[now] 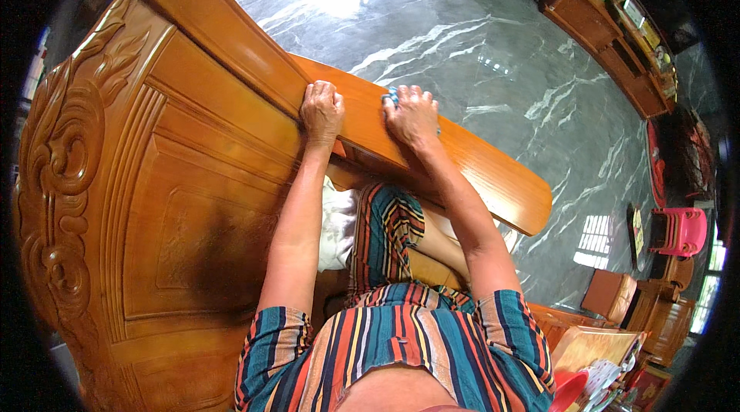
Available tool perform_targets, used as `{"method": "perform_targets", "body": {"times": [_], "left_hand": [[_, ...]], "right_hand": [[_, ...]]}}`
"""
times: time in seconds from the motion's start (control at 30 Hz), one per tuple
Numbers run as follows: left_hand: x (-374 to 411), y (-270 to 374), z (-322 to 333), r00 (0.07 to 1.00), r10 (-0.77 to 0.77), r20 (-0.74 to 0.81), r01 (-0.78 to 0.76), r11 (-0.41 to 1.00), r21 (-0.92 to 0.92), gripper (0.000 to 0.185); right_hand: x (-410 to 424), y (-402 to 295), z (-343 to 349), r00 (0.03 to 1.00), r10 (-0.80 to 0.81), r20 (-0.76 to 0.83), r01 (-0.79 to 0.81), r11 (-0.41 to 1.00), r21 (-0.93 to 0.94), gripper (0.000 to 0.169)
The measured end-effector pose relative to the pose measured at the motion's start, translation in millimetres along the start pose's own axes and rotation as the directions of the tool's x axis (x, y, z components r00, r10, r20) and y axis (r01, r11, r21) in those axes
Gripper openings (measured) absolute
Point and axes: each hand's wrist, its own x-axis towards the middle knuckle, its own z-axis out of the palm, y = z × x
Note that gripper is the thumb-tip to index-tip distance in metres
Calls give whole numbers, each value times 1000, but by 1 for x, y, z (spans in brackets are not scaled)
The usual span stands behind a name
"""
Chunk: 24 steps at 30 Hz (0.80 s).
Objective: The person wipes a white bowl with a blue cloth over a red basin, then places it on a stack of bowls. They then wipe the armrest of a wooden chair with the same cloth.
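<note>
My right hand [413,117] presses a blue patterned cloth [393,94] onto the flat wooden armrest [497,175] of a carved wooden bench. Most of the cloth is hidden beneath the palm and fingers. Curled into a fist, my left hand [322,113] rests where the armrest meets the bench's tall backrest [225,181]; whether anything is inside it cannot be seen. The backrest has raised panels and a scrolled, leaf-like carved border [66,163]. Below the armrest, a white cloth [337,227] lies beside my bent leg in striped trousers.
Beyond the armrest spreads a dark marbled floor [457,65]. A long wooden cabinet [584,13] stands at the far right. Stacked pink plastic stools [682,231] and a brown padded seat [610,296] are at right. A wooden board [595,348] and a red bowl [569,392] sit at lower right.
</note>
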Motion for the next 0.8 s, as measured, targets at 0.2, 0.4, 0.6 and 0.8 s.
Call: {"method": "perform_targets", "body": {"times": [0.2, 0.4, 0.6, 0.8], "left_hand": [[1, 1, 1, 1000, -6, -4, 6, 999, -43, 5], [-1, -3, 3, 1000, -6, -31, 5, 999, -38, 6], [-1, -4, 4, 998, 3, -61, -6, 999, -40, 3], [-1, 2, 1, 1000, 12, -23, -13, 999, -38, 3]], "right_hand": [[25, -31, 14, 999, -22, 28, 20, 998, 63, 44], [-4, 14, -13, 995, -10, 99, 5, 999, 54, 49], [-75, 98, -54, 999, 20, -31, -21, 1000, -10, 39], [-154, 173, -85, 990, 75, -120, -101, 968, -231, 53]]}}
